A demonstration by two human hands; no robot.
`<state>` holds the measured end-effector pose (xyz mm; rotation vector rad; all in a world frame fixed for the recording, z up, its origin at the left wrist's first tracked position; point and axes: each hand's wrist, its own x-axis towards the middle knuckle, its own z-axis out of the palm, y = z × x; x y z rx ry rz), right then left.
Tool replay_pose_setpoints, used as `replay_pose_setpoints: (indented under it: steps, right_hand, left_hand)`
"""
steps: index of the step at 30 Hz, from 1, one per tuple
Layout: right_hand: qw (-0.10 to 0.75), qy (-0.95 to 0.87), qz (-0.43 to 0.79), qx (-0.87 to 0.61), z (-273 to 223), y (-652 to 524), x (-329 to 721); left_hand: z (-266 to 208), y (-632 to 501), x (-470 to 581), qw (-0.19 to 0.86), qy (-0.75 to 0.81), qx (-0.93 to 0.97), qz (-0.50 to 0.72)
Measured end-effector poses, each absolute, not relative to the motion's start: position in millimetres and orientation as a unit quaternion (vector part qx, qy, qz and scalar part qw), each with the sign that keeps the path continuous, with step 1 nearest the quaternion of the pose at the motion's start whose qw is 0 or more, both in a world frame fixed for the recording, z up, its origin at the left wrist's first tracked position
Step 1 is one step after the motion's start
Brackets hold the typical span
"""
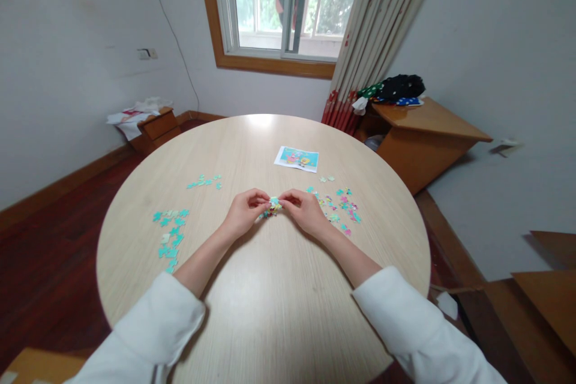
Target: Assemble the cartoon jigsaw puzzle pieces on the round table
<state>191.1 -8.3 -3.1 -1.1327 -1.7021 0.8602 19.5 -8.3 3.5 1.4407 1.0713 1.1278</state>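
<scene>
Between my two hands, near the middle of the table, is a small cluster of jigsaw puzzle pieces (274, 205), partly hidden by the fingers. My left hand (246, 210) pinches its left side with thumb and forefinger. On the opposite side, my right hand (304, 210) grips the same pieces in a pinch. Whether they are joined or only held together, I cannot tell. To the right lie loose pink, yellow and teal puzzle pieces (350, 207). Mostly teal puzzle pieces (174, 239) are spread out at the left.
A printed picture (297, 159) with cartoon figures lies beyond my hands on the round table (265, 318). More teal pieces (204, 182) sit at the far left. Dark cloths (400, 89) rest on a wooden cabinet (432, 123) behind the table, beside a curtain (378, 18).
</scene>
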Motion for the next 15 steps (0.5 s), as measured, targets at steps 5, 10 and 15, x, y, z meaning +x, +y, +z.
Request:
replay_pose_setpoints:
  steps: [5,10,15]
  right_hand:
    - [0.451,-0.691,0.329,-0.459,-0.5,-9.8,190.8]
    - [0.455,-0.691,0.328,-0.456,-1.8,-9.3,190.8]
    - [0.458,-0.689,0.341,-0.447,-6.2,-7.8,191.0]
  left_hand:
    - [2.7,-7.6,18.5,0.491,0.443,0.587,0.467]
    - [2.1,-7.4,18.2,0.485,0.447,0.595,0.458]
    - [0.0,-6.1,17.4,0.472,0.447,0.604,0.461]
